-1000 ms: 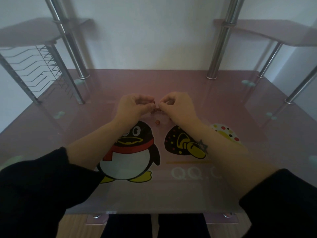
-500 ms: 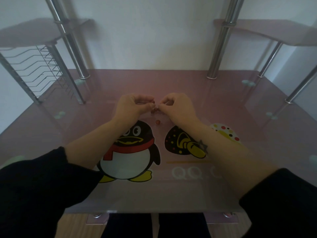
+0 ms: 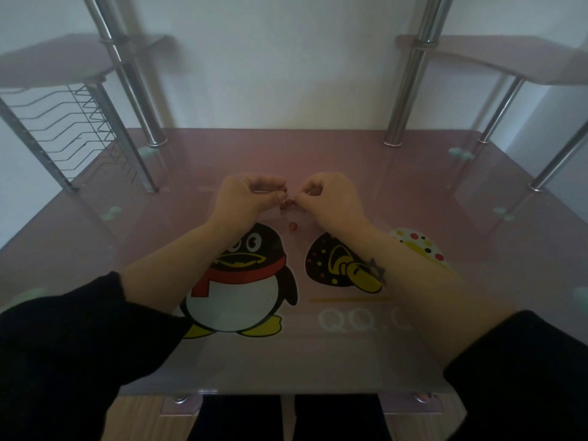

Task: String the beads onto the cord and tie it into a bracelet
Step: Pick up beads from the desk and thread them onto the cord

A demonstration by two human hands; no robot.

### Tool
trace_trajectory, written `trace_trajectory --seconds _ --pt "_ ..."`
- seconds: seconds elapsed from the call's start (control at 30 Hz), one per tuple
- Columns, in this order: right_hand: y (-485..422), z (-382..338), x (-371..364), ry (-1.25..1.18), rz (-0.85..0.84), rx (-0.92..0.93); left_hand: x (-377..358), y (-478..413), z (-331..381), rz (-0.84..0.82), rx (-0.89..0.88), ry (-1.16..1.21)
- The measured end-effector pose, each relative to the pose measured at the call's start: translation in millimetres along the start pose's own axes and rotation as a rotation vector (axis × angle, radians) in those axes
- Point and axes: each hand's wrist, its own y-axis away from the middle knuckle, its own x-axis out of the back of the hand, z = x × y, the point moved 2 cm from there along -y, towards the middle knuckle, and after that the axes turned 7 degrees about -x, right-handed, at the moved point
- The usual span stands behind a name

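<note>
My left hand (image 3: 245,198) and my right hand (image 3: 331,202) are raised over the middle of the pink glass table (image 3: 413,198), fingertips almost touching. Between the fingertips sits a small cluster of dark red beads (image 3: 287,203), with one more red bead (image 3: 284,188) at my left fingertips. Both hands pinch this cluster; the cord itself is too thin to make out. A single loose red bead (image 3: 292,226) lies on the glass just below the hands, above the penguin print.
A penguin picture (image 3: 241,281) and a spotted cartoon shape (image 3: 337,265) are printed on the glass. Chrome posts (image 3: 404,90) rise at the back left and right, carrying small shelves. A wire rack (image 3: 73,128) stands at the left.
The hands have barely shifted; the fingertips keep working at the same spot and the bead cluster stays between them. The loose bead has not moved.
</note>
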Motion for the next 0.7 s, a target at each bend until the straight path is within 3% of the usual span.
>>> trace_trajectory --seconds 0.7 --pt "-0.3 -2.9 -0.1 0.013 -0.031 0.005 -0.8 -0.4 -3.3 -0.02 -0.024 -0.002"
